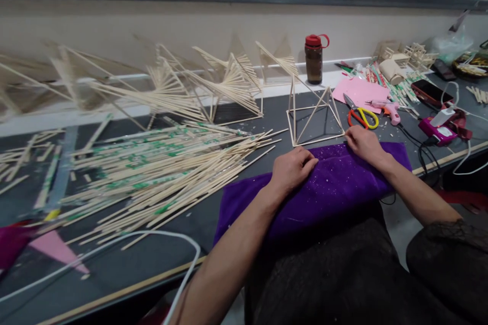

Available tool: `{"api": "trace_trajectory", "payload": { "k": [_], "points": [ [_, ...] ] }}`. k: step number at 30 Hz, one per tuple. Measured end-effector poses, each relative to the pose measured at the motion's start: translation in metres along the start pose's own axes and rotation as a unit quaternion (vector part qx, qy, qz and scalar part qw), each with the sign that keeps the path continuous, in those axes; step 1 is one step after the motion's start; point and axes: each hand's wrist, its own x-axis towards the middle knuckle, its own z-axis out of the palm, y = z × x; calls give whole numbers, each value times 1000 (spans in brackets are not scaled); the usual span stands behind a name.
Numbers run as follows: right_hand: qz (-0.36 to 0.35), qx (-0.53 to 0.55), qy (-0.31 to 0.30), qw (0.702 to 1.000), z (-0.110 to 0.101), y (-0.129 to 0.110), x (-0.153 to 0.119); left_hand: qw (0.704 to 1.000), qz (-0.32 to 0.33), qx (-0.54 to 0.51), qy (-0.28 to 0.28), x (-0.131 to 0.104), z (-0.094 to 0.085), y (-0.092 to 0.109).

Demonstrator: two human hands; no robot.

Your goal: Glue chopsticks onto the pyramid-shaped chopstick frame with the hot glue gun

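A purple cloth [328, 183], dotted with small pale specks, lies over the table's front edge and my lap. My left hand [292, 168] is closed on the cloth's far edge, knuckles up and thumb bent in. Farther right, my right hand [364, 144] pinches the same edge, its fingertips close to a corner of a stick frame. That frame [318, 138], built of thin wooden sticks with triangular sides, stands on the table just beyond both hands. Orange-and-yellow-handled scissors [363, 118] lie beyond my right hand.
Loose wooden sticks [183, 183], some in wrappers, cover the left side. Twisted stick models [229, 81] stand along the wall near a red-lidded bottle [313, 61]. At right are a pink glue gun [389, 109], pink paper [360, 92], a phone [430, 91] and a purple power strip [438, 131].
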Motion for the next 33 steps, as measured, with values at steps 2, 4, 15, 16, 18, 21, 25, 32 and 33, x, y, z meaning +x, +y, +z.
{"api": "trace_trajectory", "payload": {
  "k": [2,4,15,16,18,21,25,32,33],
  "points": [
    [33,37,70,996,-1,14,0,1000,-4,-8,29,1,-1,-1],
    [75,68,128,987,-4,28,0,998,-17,-16,59,2,-2,-2],
    [215,149,145,954,-12,61,4,996,-45,-22,76,9,-1,-11],
    [219,135,144,956,-12,62,4,996,-44,-22,78,10,-1,-12],
    [237,90,147,956,-13,63,4,996,-42,-23,81,11,-1,-13],
    [276,12,159,948,-17,62,2,996,-36,-26,80,12,-1,-14],
    [289,-35,169,942,-21,57,0,997,-44,-18,64,12,-2,-12],
    [254,-68,138,955,-19,50,5,998,-62,-1,31,13,-3,-11],
    [263,-69,133,953,-19,50,6,998,-63,2,29,14,-3,-12]
  ]
}}
